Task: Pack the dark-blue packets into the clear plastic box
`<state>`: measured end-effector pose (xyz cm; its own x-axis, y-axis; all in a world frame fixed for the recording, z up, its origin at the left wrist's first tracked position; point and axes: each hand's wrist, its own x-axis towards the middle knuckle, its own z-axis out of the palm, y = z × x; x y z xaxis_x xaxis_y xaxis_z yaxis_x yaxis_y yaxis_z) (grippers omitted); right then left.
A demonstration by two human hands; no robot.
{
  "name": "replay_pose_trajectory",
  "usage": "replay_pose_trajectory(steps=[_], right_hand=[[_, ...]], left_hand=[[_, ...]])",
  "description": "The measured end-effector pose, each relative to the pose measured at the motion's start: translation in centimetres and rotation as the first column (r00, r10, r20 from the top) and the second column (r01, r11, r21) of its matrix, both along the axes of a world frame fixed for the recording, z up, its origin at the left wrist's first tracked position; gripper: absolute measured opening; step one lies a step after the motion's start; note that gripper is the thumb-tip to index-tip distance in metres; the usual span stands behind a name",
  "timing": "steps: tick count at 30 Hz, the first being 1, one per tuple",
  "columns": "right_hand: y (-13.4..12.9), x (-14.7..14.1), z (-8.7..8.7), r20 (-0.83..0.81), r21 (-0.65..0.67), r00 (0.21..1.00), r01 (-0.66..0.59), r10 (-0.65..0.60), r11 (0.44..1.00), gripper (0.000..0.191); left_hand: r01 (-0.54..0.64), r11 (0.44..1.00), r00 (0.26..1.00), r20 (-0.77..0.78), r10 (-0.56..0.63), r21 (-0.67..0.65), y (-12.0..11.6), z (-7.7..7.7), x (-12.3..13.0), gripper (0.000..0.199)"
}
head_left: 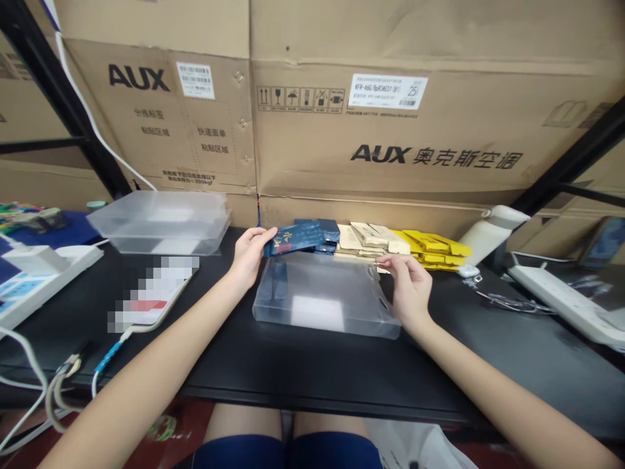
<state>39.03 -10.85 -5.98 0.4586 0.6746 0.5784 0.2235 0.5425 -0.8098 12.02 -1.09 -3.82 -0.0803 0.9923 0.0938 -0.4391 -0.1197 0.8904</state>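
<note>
The left hand (250, 255) pinches a blue carton (293, 238), its long axis running left-right; the right hand (409, 285) pinches the clear box (322, 296) edge.

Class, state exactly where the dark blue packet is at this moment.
In the head view, the dark blue packet sits left of centre, held by the left hand above the far-left corner of the clear plastic box.

Bare forearms, no sleeves, dark blue shorts (288, 453), bare knees

Phone (155, 293) screen pixelated, unreadable; label (388, 90) print too small; white power strip (576, 305) cut off by right edge.
</note>
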Motion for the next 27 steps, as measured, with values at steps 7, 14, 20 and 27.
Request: replay_pose_trajectory(steps=[7, 14, 20, 27], right_hand=[[-1.1, -1.3, 0.5, 0.209, 0.004, 0.974, -0.092, 0.089, 0.996, 0.008], [-1.1, -1.2, -0.1, 0.400, -0.070, 0.898, -0.168, 0.182, 0.983, 0.027], [-1.4, -1.4, 0.3, 0.521, -0.200, 0.803, -0.213, 0.289, 0.956, 0.033], [-1.7, -1.3, 0.8, 0.607, -0.253, 0.705, -0.267, 0.368, 0.930, 0.050]], left_hand=[[0.034, 0.970, 0.972, -0.235, 0.023, 0.239, -1.2, 0.2, 0.6, 0.030], [0.343, 0.903, 0.892, -0.392, -0.227, 0.258, -2.1, 0.4, 0.8, 0.027], [0.447, 0.844, 0.824, -0.504, -0.258, 0.298, -2.2, 0.3, 0.5, 0.029], [0.606, 0.761, 0.707, -0.596, -0.381, 0.233, -2.9, 0.8, 0.2, 0.049]])
